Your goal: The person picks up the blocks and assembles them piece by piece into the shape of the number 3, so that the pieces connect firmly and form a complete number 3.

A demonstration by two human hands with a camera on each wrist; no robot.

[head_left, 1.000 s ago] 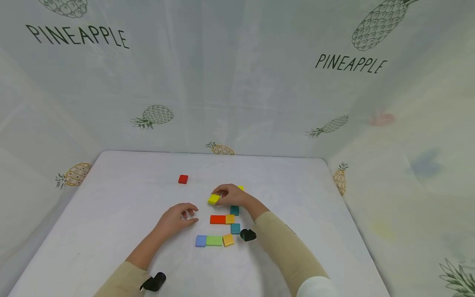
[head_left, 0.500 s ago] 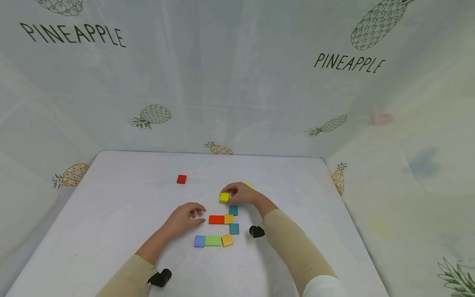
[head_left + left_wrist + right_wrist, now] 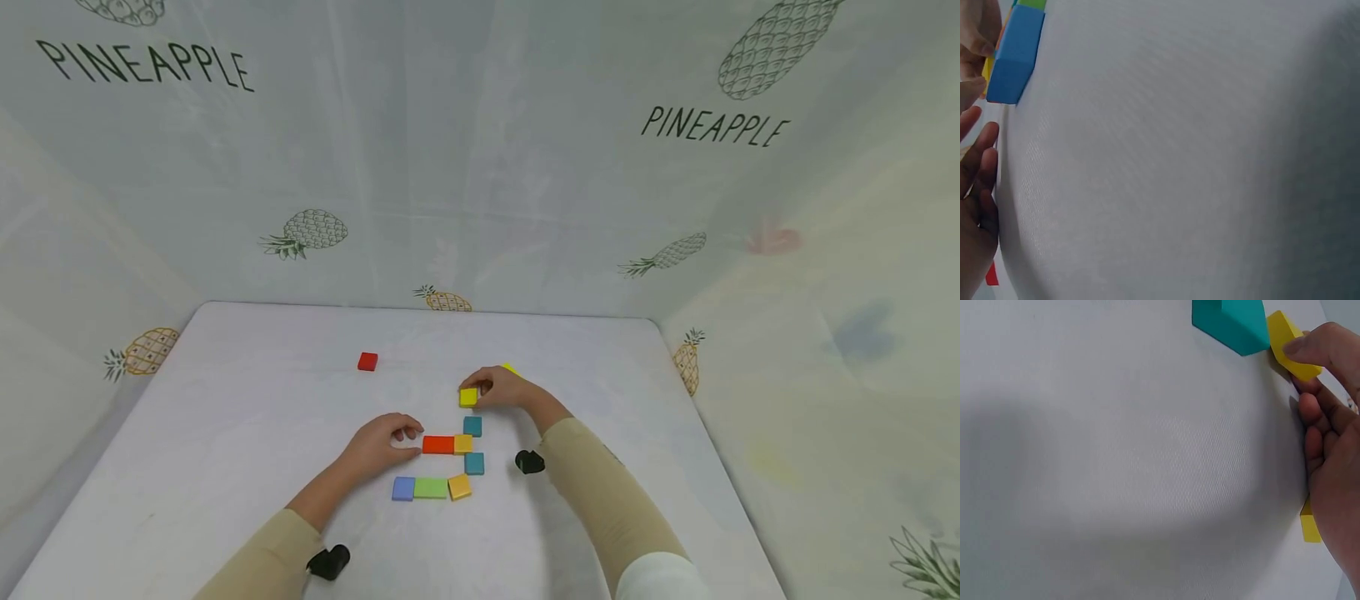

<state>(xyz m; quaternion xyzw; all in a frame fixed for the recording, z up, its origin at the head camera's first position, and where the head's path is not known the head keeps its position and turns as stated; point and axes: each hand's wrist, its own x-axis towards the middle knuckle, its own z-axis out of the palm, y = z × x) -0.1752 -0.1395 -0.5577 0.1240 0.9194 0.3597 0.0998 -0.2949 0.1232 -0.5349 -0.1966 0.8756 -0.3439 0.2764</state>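
Between thumb and fingers, my right hand (image 3: pixel 507 388) pinches a yellow block (image 3: pixel 468 397), just beyond the far teal block (image 3: pixel 472 426). In the right wrist view this yellow block (image 3: pixel 1280 339) is tilted close to the teal block's corner (image 3: pixel 1241 328). My left hand (image 3: pixel 380 443) has its fingers loosely bent and parted, at the left end of a long red-orange block (image 3: pixel 438 445); whether it touches is unclear. An orange block (image 3: pixel 462 443) adjoins that block's right end. A second yellow block (image 3: pixel 510 368) is partly hidden behind my right hand.
Nearer me lie a blue block (image 3: pixel 402 489), a green block (image 3: pixel 431 488) and a slightly turned orange block (image 3: pixel 459 487) in a row. Another teal block (image 3: pixel 474 463) sits above them. Farther back is a red block (image 3: pixel 367 362) on the white table (image 3: pixel 615 375).
My right hand has carried the yellow block rightward, into line beyond the teal block. My left hand has moved right, up to the red-orange block's end.
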